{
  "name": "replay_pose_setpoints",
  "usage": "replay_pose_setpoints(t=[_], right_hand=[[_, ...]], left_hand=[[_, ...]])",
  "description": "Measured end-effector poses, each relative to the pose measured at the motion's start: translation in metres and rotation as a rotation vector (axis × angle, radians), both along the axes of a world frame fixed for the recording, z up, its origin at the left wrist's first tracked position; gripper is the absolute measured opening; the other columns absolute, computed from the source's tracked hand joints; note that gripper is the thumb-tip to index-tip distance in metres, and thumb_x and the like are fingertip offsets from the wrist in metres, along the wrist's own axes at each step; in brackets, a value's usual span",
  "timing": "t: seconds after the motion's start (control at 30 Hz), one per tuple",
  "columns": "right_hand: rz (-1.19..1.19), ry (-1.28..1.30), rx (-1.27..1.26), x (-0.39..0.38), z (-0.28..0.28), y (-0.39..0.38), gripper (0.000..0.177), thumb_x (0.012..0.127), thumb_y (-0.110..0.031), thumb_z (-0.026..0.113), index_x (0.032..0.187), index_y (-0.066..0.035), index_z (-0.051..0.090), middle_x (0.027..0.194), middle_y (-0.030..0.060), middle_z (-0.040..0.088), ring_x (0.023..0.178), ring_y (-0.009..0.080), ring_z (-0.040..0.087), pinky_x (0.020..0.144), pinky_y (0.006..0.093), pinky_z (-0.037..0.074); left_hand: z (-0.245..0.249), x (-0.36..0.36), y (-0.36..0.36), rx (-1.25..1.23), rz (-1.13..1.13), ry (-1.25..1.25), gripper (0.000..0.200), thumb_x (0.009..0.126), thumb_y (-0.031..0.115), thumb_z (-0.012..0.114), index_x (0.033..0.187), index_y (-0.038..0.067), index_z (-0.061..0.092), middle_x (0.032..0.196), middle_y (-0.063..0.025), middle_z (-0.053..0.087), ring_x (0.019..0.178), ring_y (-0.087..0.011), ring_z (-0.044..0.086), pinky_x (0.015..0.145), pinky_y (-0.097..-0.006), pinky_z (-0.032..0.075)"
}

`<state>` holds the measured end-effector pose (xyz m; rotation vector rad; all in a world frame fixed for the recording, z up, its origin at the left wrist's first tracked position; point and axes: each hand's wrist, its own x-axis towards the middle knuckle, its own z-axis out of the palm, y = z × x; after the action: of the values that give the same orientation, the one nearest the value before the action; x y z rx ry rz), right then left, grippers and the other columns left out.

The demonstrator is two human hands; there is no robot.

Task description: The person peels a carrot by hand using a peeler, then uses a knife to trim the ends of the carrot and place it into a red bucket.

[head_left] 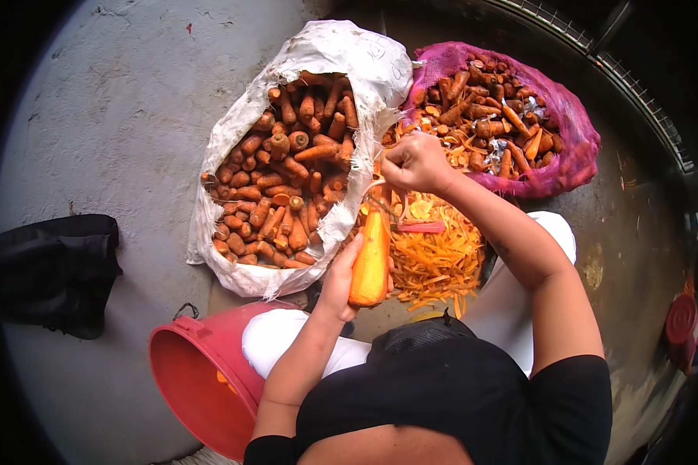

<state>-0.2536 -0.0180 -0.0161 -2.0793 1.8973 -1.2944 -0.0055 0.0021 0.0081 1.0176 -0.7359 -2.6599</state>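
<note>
Black shirt [442,395] is filling the btm of my head-cam feed. I'm seeing the hands working out front: left hand [337,279] is grasping a part-peeled carrot [371,260], right hand [420,163] is clenching a slim pale tool [374,186], exact type unclear, nr the carrot's upper end. Orange peelings [438,256] are lying heaped just beside. White sack [349,46] & pink mesh sack [578,143], both w/ carrots, are sitting beyond; red bucket [229,345] is standing by the left leg [295,341].
</note>
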Motion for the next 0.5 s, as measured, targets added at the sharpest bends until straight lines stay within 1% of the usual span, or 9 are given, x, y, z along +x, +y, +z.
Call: replay_pose_setpoints(t=[0.07,0.1,0.13,0.2,0.23,0.33,0.37,0.47,0.5], right_hand=[[-0.081,-0.036,0.023,-0.011,-0.006,-0.002,0.031,0.076,-0.024,0.053,0.049,-0.012,0.063,0.043,0.0008,0.054,0.037,0.0127,0.050,0.041,0.0306,0.041],[-0.142,-0.016,0.236,-0.020,-0.004,-0.002,0.031,0.078,-0.026,0.052,0.053,-0.015,0.067,0.043,0.0006,0.054,0.038,0.0123,0.050,0.041,0.0295,0.040],[-0.219,0.171,-0.067,-0.029,-0.010,-0.006,0.031,0.080,-0.030,0.053,0.056,-0.018,0.070,0.043,-0.0004,0.055,0.035,0.0123,0.049,0.040,0.0283,0.040],[-0.435,0.048,0.270,-0.044,-0.016,-0.005,0.032,0.081,-0.033,0.053,0.058,-0.020,0.071,0.044,-0.0012,0.056,0.035,0.0115,0.050,0.041,0.0270,0.041],[-0.538,0.016,0.200,-0.043,-0.018,-0.008,0.033,0.081,-0.035,0.054,0.060,-0.018,0.072,0.046,-0.0023,0.058,0.037,0.0086,0.052,0.041,0.0254,0.041],[-0.456,-0.232,0.254,-0.031,-0.006,-0.009,0.032,0.082,-0.033,0.054,0.062,-0.016,0.073,0.048,-0.0031,0.060,0.038,0.0060,0.053,0.040,0.0245,0.041],[-0.331,-0.346,0.300,-0.022,0.002,-0.005,0.032,0.083,-0.028,0.053,0.061,-0.014,0.071,0.048,-0.0041,0.060,0.039,0.0046,0.053,0.039,0.0227,0.039],[-0.050,-0.172,0.221,0.007,0.004,0.000,0.033,0.082,-0.018,0.052,0.052,-0.013,0.065,0.047,-0.0025,0.059,0.037,0.0071,0.051,0.037,0.0238,0.037],[0.040,-0.180,0.141,0.016,0.005,0.003,0.032,0.081,-0.018,0.054,0.051,-0.012,0.063,0.045,-0.0010,0.057,0.036,0.0094,0.050,0.038,0.0254,0.038]], left_hand=[[-0.002,0.004,-0.002,0.003,-0.033,0.003,0.043,0.099,0.042,0.035,0.117,0.005,0.047,0.085,-0.0134,0.059,0.060,-0.0250,0.064,0.051,-0.0333,0.054],[-0.003,0.007,-0.003,0.008,-0.042,0.014,0.043,0.099,0.042,0.034,0.118,0.005,0.047,0.085,-0.0135,0.059,0.060,-0.0251,0.063,0.052,-0.0335,0.054],[-0.002,0.008,-0.003,0.013,-0.053,0.023,0.044,0.099,0.042,0.034,0.119,0.005,0.047,0.086,-0.0136,0.059,0.060,-0.0253,0.063,0.052,-0.0338,0.054],[0.013,0.008,-0.003,-0.016,-0.045,0.066,0.045,0.099,0.043,0.036,0.116,0.003,0.049,0.084,-0.0126,0.061,0.062,-0.0228,0.064,0.055,-0.0328,0.054],[0.018,0.008,-0.003,-0.026,-0.040,0.085,0.047,0.099,0.044,0.037,0.114,0.002,0.050,0.083,-0.0121,0.062,0.064,-0.0215,0.065,0.057,-0.0323,0.054],[0.012,0.008,-0.008,-0.012,0.053,0.146,0.052,0.098,0.049,0.038,0.115,0.001,0.050,0.087,-0.0132,0.062,0.069,-0.0222,0.065,0.063,-0.0344,0.056],[0.000,0.014,-0.015,0.011,0.037,0.132,0.056,0.097,0.052,0.039,0.117,0.001,0.050,0.092,-0.0142,0.061,0.074,-0.0231,0.065,0.068,-0.0362,0.056],[-0.008,0.000,-0.021,0.014,0.212,-0.089,0.054,0.097,0.051,0.040,0.116,0.002,0.052,0.093,-0.0143,0.062,0.078,-0.0230,0.065,0.071,-0.0363,0.056],[-0.005,-0.001,-0.022,0.069,0.214,-0.054,0.043,0.097,0.040,0.046,0.117,0.003,0.053,0.095,-0.0119,0.062,0.084,-0.0233,0.064,0.075,-0.0382,0.055]])
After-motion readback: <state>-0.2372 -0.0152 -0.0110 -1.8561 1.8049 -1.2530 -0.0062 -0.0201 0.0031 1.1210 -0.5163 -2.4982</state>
